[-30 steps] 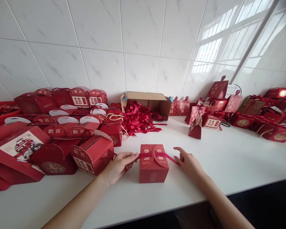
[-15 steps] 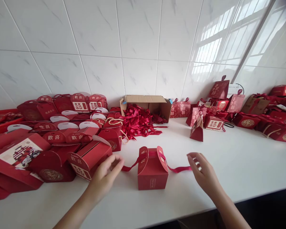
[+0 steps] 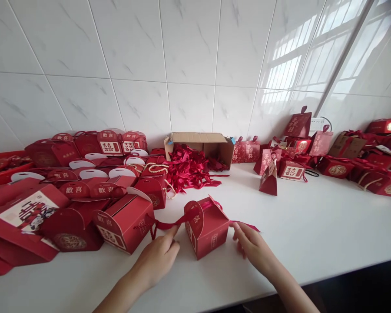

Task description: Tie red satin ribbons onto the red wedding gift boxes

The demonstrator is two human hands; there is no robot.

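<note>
A red gift box (image 3: 211, 232) stands on the white table in front of me, turned at an angle, with a dark red ribbon (image 3: 171, 224) threaded through its top flaps. The ribbon's ends trail out to both sides. My left hand (image 3: 158, 256) is just left of the box, its index finger stretched out at the ribbon's left part and the other fingers curled; no grip on the ribbon shows. At the box's right edge, my right hand (image 3: 250, 243) has its fingers apart, with the fingertips close to the box's corner; whether they touch it is hard to tell.
Many red gift boxes (image 3: 127, 221) crowd the left side. At the back, a cardboard carton (image 3: 198, 138) lies on its side with red ribbons (image 3: 189, 167) spilling out. A small triangular box (image 3: 269, 178) and more boxes (image 3: 337, 167) stand to the right, near a tiled wall (image 3: 189, 52).
The box has turned so that its left flap side faces me more. Both hands have moved inward to the box from the ribbon's ends.
</note>
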